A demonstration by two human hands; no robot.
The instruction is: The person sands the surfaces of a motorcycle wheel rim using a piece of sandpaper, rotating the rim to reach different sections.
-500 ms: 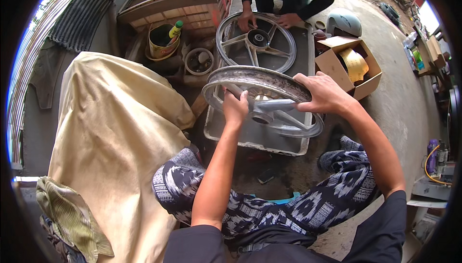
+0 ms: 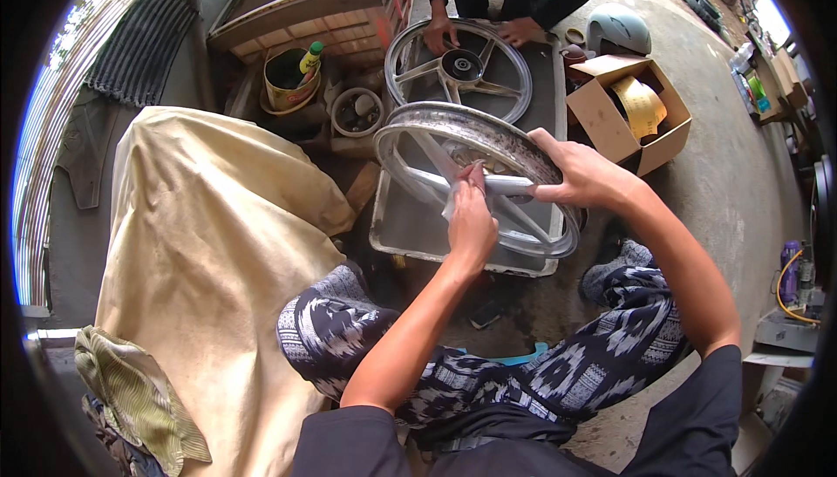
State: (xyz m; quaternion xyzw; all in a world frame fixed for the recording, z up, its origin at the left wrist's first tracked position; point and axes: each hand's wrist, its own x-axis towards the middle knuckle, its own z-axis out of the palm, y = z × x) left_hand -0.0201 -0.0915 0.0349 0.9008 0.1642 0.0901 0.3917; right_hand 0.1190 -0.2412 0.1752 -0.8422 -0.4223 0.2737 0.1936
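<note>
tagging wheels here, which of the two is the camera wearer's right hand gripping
The nearer motorcycle wheel, tilted in the right hand; the farther, dark-hubbed wheel is under a co-worker's hands.

Up on the head there, the left fisheye faces down and forward, close over both forearms (image 2: 408,330), the nearer wheel (image 2: 511,185) beyond

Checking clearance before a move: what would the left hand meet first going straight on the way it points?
Most likely the near wheel, around its middle, where the left hand has its fingers. The far wheel lies farther along that line in the picture, though depth is unclear.
</note>
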